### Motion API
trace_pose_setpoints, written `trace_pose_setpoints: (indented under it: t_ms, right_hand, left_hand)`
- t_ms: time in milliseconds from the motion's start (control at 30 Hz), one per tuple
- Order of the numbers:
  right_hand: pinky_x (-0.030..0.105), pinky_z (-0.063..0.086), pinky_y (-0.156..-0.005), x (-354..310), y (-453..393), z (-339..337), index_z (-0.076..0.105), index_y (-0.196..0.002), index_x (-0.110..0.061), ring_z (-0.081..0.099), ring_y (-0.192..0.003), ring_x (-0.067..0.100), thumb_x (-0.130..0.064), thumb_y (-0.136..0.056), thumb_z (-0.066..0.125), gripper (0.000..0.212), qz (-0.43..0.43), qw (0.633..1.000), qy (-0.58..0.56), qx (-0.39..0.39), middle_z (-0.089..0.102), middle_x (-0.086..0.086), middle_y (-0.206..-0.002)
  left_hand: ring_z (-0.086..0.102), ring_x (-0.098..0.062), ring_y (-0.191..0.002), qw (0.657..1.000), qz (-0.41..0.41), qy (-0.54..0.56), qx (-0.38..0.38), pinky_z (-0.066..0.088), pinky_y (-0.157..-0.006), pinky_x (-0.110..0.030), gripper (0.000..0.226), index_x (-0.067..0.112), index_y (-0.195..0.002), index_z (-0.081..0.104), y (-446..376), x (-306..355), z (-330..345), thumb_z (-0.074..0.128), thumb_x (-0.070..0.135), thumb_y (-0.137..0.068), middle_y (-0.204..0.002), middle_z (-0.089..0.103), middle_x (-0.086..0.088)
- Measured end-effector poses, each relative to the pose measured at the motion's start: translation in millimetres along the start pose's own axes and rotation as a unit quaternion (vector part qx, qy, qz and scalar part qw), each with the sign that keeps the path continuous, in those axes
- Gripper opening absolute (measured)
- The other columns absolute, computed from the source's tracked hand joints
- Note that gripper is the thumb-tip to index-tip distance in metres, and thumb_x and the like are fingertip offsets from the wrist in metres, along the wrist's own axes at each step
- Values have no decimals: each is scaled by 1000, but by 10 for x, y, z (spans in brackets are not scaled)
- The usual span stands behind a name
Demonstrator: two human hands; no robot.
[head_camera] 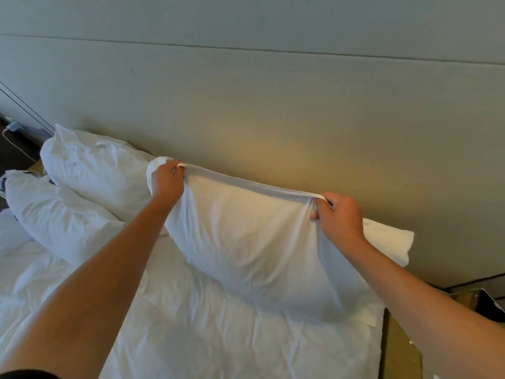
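Observation:
A white pillow in a white pillowcase (246,242) stands on the bed against the padded headboard. My left hand (167,179) grips the left end of the pillowcase's upper edge. My right hand (338,216) grips the right end of that same edge. The fabric between my hands is pulled taut into a straight band. Behind my right hand a corner of a second white pillow (388,242) sticks out to the right.
Two more white pillows (90,170) (54,214) lean at the left of the bed. A crumpled white sheet (218,337) covers the mattress. The beige headboard (273,119) rises behind. A wooden bedside surface (401,351) lies at the lower right, and a dark nightstand with a cable (13,143) at the far left.

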State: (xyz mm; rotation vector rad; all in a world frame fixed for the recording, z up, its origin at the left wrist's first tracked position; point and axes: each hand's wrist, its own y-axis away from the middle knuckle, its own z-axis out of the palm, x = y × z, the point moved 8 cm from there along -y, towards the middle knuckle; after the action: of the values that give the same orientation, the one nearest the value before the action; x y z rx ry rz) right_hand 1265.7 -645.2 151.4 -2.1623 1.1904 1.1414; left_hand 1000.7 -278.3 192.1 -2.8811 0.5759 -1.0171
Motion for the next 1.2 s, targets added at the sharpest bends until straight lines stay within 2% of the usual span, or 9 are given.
trace_pose_setpoints:
  t_ms: [67,167,267,367,500,700,833,1033,1200]
  right_hand:
    - [37,47,-61,10,-131,84,68,-68,-11,63,-63,24,-18,-97,57,32,-1,1000,13,0,68,2,-64]
    - [41,48,-72,48,-235,227,70,-88,-8,64,-83,33,-19,-103,54,24,-27,997,67,-16,69,9,-86]
    - [48,42,-113,141,-174,342,60,-142,-17,56,-132,33,-25,-105,58,38,-55,987,143,-49,58,9,-147]
    - [50,22,-129,350,-46,389,31,-163,-25,26,-157,32,-39,-103,61,68,-79,954,275,-91,23,7,-173]
    - [50,8,-132,685,132,362,24,-166,-24,7,-164,28,-41,-104,55,71,-130,906,377,-139,10,7,-177]
    - [48,9,-132,990,176,175,20,-167,-25,6,-163,30,-41,-105,51,71,-162,872,426,-178,6,8,-177]
    - [46,14,-131,1047,249,-15,23,-166,-22,11,-162,31,-34,-105,52,69,-181,867,419,-202,10,11,-176]
    - [46,20,-130,1218,544,-375,25,-165,-17,16,-161,33,-25,-104,50,66,-242,815,468,-240,13,14,-175]
    - [43,24,-128,1371,956,-648,28,-165,-18,22,-159,29,-30,-103,55,69,-214,850,405,-259,23,11,-173]
  left_hand:
    - [61,-39,-123,1000,-29,-3,-11,43,-105,-40,33,7,-131,66,-29,7,157,51,19,-104,-130,67,-21]
    - [32,-34,-151,993,-62,1,-96,26,-120,-39,70,14,-160,30,339,12,749,64,26,-99,-166,27,-19]
    - [18,-35,-156,975,-104,-2,-196,20,-124,-42,88,19,-165,13,1105,-64,1453,66,39,-97,-171,9,-19]
    - [10,-35,-158,963,-104,-1,-250,16,-126,-43,92,22,-165,9,1795,-58,1924,65,45,-95,-171,3,-21]
    - [1,-35,-159,959,-102,15,-265,16,-125,-44,95,29,-165,2,2230,96,2206,63,49,-95,-171,-5,-19]
    - [5,-34,-159,954,-109,22,-278,18,-125,-44,92,27,-165,1,2401,340,2340,59,51,-97,-172,-3,-16]
    - [15,-31,-158,948,-100,33,-301,22,-124,-43,81,25,-164,15,2561,484,2375,58,49,-99,-172,10,-12]
    - [32,-28,-152,937,-99,48,-331,28,-122,-40,74,18,-161,31,3111,720,2275,60,44,-99,-165,35,-9]
    - [43,-30,-146,928,-163,90,-324,36,-120,-46,66,19,-156,41,3904,846,2052,61,44,-99,-159,44,-11]
